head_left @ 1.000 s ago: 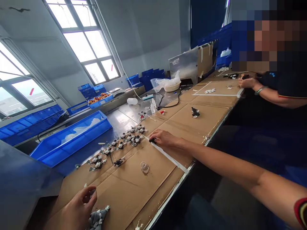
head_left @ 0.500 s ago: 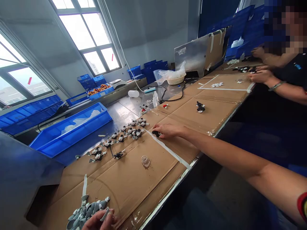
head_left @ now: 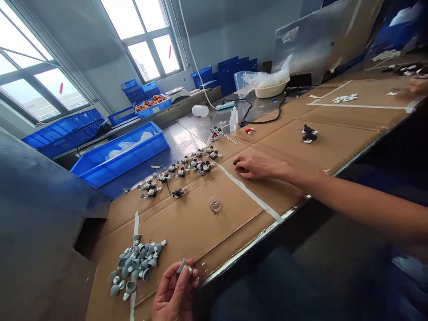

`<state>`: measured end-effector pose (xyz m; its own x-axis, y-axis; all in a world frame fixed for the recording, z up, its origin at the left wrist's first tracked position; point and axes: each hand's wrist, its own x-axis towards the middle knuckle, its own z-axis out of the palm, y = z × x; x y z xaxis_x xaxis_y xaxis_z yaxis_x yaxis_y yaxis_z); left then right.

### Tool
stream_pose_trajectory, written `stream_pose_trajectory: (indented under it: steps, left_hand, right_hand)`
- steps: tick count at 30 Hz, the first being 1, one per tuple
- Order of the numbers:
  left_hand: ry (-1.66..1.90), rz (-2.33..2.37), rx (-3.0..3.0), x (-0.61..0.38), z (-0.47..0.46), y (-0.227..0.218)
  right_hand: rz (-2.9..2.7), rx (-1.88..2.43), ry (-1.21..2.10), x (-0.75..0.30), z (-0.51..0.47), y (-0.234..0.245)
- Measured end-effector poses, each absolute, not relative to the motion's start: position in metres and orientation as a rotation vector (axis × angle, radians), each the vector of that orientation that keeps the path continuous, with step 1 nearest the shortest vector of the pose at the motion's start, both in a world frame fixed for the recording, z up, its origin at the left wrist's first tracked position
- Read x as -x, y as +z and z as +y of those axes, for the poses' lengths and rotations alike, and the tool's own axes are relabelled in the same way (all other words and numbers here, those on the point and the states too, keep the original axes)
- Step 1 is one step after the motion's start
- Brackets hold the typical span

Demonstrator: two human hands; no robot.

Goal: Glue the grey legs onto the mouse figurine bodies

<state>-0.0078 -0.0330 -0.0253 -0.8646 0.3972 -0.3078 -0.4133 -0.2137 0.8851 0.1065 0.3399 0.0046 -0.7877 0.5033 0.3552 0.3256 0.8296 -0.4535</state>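
Observation:
My left hand (head_left: pixel 175 290) is closed at the table's near edge, pinching a small grey toy part (head_left: pixel 182 266) between thumb and fingers. To its left lies a pile of grey cup-shaped parts (head_left: pixel 133 263), some with white pieces attached. My right hand (head_left: pixel 257 167) rests low over the cardboard beyond the white tape strip, its fingers curled round a small black toy part (head_left: pixel 236 162) that is mostly hidden. Between the hands stands a small clear cup (head_left: pixel 215 204). Several black-and-white mouse figures (head_left: pixel 182 171) are lined up behind it, and a single black figure (head_left: pixel 179 192) lies nearer.
Two black pieces (head_left: pixel 309 133) lie right of my right hand. White bottles (head_left: pixel 233 119) and a red-and-black mouse figure (head_left: pixel 216 133) stand behind. A long blue bin (head_left: pixel 120 154) is at left. Another person's hand (head_left: pixel 417 84) shows at the far right edge.
The view has swung right and down. My left hand has moved away from the grey pile with the grey part. My right hand has shifted slightly beyond the tape, still round the black part.

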Motion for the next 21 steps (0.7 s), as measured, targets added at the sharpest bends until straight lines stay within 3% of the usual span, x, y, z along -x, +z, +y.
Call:
stream_pose_trajectory:
  steps: [13,21]
  left_hand:
    - [2.149,1.463,0.095,0.001,-0.030,-0.022]
    - [2.132,1.536,0.052,0.006,-0.014,-0.023]
  right_hand:
    - [-1.741,0.783,1.128,-0.136,0.301,-0.010]
    - [-1.351,0.621,1.780,-0.145,0.227,-0.020]
